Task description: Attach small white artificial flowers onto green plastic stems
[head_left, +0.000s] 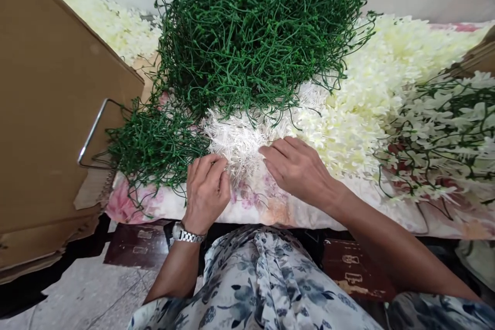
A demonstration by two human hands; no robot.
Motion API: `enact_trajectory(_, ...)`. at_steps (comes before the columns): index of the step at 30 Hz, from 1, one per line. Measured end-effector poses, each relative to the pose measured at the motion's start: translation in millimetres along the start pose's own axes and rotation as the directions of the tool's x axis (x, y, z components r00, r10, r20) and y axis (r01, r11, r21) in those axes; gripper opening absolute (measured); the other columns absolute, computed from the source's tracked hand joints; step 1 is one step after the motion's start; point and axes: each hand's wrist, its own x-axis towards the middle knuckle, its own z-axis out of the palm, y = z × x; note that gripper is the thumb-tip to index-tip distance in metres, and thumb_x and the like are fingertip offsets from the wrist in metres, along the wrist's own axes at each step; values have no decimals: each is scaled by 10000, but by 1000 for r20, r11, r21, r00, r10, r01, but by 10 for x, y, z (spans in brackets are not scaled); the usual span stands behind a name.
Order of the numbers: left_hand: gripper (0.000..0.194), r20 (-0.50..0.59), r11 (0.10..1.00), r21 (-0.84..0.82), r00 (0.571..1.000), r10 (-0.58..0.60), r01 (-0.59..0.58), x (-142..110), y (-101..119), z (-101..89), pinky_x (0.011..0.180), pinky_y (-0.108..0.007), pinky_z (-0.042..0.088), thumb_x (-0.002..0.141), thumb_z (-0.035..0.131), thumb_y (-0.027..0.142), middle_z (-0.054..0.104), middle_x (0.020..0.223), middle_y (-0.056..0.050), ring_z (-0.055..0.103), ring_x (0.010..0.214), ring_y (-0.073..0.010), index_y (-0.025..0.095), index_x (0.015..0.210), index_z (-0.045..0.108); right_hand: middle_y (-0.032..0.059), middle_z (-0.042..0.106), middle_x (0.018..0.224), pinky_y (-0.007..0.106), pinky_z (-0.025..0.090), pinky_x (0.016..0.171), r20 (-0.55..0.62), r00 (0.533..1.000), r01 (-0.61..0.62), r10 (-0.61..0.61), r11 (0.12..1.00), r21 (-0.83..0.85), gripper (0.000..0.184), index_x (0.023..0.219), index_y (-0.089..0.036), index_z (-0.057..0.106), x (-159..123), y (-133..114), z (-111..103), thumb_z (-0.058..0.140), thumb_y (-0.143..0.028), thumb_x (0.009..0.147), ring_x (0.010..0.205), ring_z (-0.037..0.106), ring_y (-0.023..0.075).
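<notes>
A heap of small white spiky plastic flower pieces (242, 144) lies at the near edge of a floral cloth (270, 209). My left hand (207, 188), with a metal watch on its wrist, is curled with its fingertips pinched at the heap's left side; what they hold is too small to make out. My right hand (296, 165) rests on the heap's right side, fingers together and bent into the pieces. Behind the heap rises a big tangle of green plastic stems (251, 31), and a smaller clump of stems (154, 147) lies just left of my left hand.
Cream artificial petals (367, 98) spread to the right. Assembled white flowers on green stems (441, 134) lie at far right. A large cardboard sheet (50, 113) with a metal wire handle (91, 134) stands at left. More cream petals (116, 26) lie behind it.
</notes>
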Motion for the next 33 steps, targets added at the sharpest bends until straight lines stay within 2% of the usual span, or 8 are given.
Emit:
enact_trajectory(4,197,-33,1000,16,999,14,-13,30,0,6,838,-364,417,794,509,134,615,984,-99,546,935,-228,158,951,625,73,554,842,306,329,646,49,999,-2,7,995,-103,200,893,-159,601,164,61,154,422,-79,854,755,455,182)
enact_trajectory(7,191,-48,1000,27,999,16,-14,41,5,16,822,-366,414,789,517,136,623,973,-97,549,924,-230,166,938,632,72,553,857,298,318,651,37,999,21,-18,997,-68,208,827,-163,600,193,116,214,408,-96,868,755,449,168)
enact_trajectory(9,185,-76,999,29,997,19,-16,39,19,17,810,-368,408,788,526,140,624,968,-102,553,922,-233,165,937,634,67,564,850,296,325,661,18,1000,10,-10,1000,-16,213,816,-162,610,171,148,193,411,-109,871,759,457,162)
enact_trajectory(14,252,-245,998,-5,968,58,-61,64,180,-15,808,-373,385,767,565,144,616,1032,-112,561,919,-232,175,1012,616,54,601,814,296,364,695,-31,999,23,-20,993,115,207,826,-163,638,37,160,56,438,-163,880,768,496,159)
enact_trajectory(19,255,-107,978,-106,980,167,-178,139,438,-5,769,-358,370,780,549,140,646,956,-94,561,866,-215,158,1028,603,54,602,783,308,373,700,-64,996,73,-63,983,169,199,776,-158,630,-127,81,-25,467,-210,877,758,496,163)
enact_trajectory(22,150,-48,961,-188,979,199,-204,133,512,34,734,-344,356,783,527,98,649,818,-53,549,772,-183,160,895,603,49,598,753,302,365,680,-61,995,83,-73,980,179,228,751,-159,624,-223,30,-67,447,-205,888,741,492,158)
enact_trajectory(29,100,5,930,-346,991,132,-122,19,571,53,712,-331,348,773,511,84,586,684,-4,508,680,-147,173,750,552,46,621,747,294,404,664,-105,994,3,31,951,308,163,818,-145,645,-430,-76,-77,485,-160,848,713,535,146)
enact_trajectory(33,131,106,957,-276,987,118,-85,3,628,52,692,-332,327,767,490,100,531,618,8,473,656,-149,182,665,507,61,633,757,275,432,679,-127,980,-98,156,920,379,123,846,-118,632,-634,-75,-176,513,-147,838,732,563,144)
